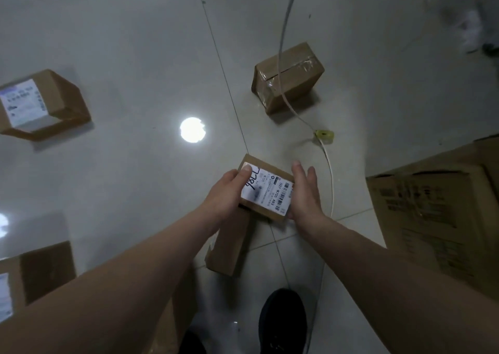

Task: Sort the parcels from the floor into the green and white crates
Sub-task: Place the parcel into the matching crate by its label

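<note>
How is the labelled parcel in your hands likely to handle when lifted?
The parcel probably stays stiff: its cardboard edges look straight where the left hand grips it. It seems light, since the right hand only presses flat against its side. Flat faces mean it should not roll.

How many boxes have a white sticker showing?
3: the held parcel in the middle, the far-left box, and the bottom-left box at the edge. More stickers may be hidden.

Matt cardboard parcel (266,189), glossy tiled floor (135,43)
</note>
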A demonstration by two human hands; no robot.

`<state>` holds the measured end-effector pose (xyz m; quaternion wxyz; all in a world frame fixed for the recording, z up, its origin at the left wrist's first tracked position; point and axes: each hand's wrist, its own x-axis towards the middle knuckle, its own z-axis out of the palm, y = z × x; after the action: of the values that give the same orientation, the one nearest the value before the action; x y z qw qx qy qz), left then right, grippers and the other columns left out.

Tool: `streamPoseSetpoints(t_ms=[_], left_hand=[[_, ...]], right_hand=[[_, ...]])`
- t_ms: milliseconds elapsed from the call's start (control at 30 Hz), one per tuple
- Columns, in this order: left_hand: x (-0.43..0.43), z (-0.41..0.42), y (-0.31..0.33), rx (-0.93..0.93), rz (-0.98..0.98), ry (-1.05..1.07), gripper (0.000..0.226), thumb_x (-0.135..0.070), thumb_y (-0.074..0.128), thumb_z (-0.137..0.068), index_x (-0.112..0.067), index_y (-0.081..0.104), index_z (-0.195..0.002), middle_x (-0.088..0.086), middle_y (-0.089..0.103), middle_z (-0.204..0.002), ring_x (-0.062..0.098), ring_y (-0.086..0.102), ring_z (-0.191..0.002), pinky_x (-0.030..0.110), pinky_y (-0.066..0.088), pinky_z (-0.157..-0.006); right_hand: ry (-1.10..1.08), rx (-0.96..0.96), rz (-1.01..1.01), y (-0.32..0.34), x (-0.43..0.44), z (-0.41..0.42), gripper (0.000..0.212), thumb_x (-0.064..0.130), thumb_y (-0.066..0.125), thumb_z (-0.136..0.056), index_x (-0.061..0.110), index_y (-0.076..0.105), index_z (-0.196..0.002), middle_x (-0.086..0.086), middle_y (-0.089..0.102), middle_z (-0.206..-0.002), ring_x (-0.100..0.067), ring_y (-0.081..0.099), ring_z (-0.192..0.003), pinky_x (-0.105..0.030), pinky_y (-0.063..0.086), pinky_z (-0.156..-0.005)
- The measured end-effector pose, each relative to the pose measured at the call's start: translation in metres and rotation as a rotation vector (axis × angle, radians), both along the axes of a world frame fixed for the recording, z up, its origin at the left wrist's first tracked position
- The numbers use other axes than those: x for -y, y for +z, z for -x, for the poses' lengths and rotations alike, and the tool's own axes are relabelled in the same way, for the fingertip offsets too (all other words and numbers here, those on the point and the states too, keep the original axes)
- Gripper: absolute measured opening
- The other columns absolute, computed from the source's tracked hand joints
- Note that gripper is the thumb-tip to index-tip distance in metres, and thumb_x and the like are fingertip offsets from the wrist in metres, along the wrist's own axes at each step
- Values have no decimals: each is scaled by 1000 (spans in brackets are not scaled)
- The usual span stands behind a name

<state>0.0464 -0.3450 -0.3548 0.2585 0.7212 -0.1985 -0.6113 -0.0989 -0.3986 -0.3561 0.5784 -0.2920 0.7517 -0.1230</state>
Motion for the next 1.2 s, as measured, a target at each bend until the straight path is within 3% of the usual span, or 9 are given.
streamPoseSetpoints(t_ms=[167, 267, 367, 467, 567, 700, 867, 1067, 1200], left_hand=[[-5, -11, 45, 38, 24, -9, 51, -51, 31, -105, -18, 69, -116, -3, 71, -111, 14, 64, -100, 22, 42, -73], [-9, -25, 92, 79, 42, -1, 51, -48, 30, -106, -20, 73, -111, -3, 75, -107, 16, 68, -100, 22, 44, -72], [-7, -39, 151, 133, 89, 11, 49, -46, 32, -106, -22, 74, -110, -4, 76, -104, 14, 69, -97, 23, 45, -74], [-2, -53, 216, 176, 138, 12, 48, -42, 31, -107, -22, 74, -108, -5, 77, -102, 14, 70, -95, 22, 45, -73], [8, -65, 298, 196, 197, 1, 46, -39, 32, -107, -21, 75, -104, -4, 77, -102, 15, 69, -96, 26, 44, -73], [22, -67, 410, 198, 305, -20, 41, -32, 36, -105, -18, 75, -102, -4, 78, -96, 13, 71, -90, 31, 44, -72], [27, -43, 545, 140, 456, -109, 38, -23, 37, -103, -10, 73, -103, 1, 77, -95, -5, 66, -70, 21, 46, -60], [34, 26, 687, 68, 632, -245, 34, -20, 37, -102, -11, 69, -98, 1, 74, -89, -7, 58, -58, 14, 43, -52], [35, 88, 766, 22, 735, -339, 36, -20, 36, -104, -22, 71, -100, -10, 72, -88, -6, 62, -68, 12, 45, -54]], right_hand=[[20, 9, -15, 35, -10, -10, 65, 76, 47, -80, 24, 64, -115, -13, 74, -100, -31, 74, -90, -54, 62, -84], [6, 17, 30, 84, -11, -20, 38, 50, 53, -99, 16, 64, -85, -7, 69, -77, -27, 70, -77, -35, 54, -65], [50, 42, 88, 136, -8, -30, 27, 34, 57, -101, 12, 67, -114, 5, 60, -73, -15, 61, -71, -29, 43, -65], [103, 83, 128, 198, -4, -47, 62, 44, 60, -95, 23, 47, -153, 8, 68, -89, -8, 66, -83, -29, 53, -76], [76, 121, 219, 275, 2, -62, 68, 65, 52, -73, 31, 60, -131, 0, 74, -91, -21, 73, -89, -50, 59, -89], [-7, 116, 357, 380, 7, -66, 61, 70, 49, -69, 25, 62, -108, 4, 72, -89, -23, 70, -94, -47, 55, -90], [-227, 74, 506, 515, 8, -42, 64, 52, 57, -96, 24, 47, -153, 15, 57, -122, -21, 54, -129, -40, 39, -114], [-503, -13, 712, 673, 2, 27, 37, 48, 54, -99, 20, 64, -76, 6, 66, -78, -20, 64, -86, -31, 44, -73], [-627, -66, 800, 756, -9, 92, 48, 51, 49, -99, 28, 65, -60, 5, 66, -66, -26, 67, -83, -42, 51, -85]])
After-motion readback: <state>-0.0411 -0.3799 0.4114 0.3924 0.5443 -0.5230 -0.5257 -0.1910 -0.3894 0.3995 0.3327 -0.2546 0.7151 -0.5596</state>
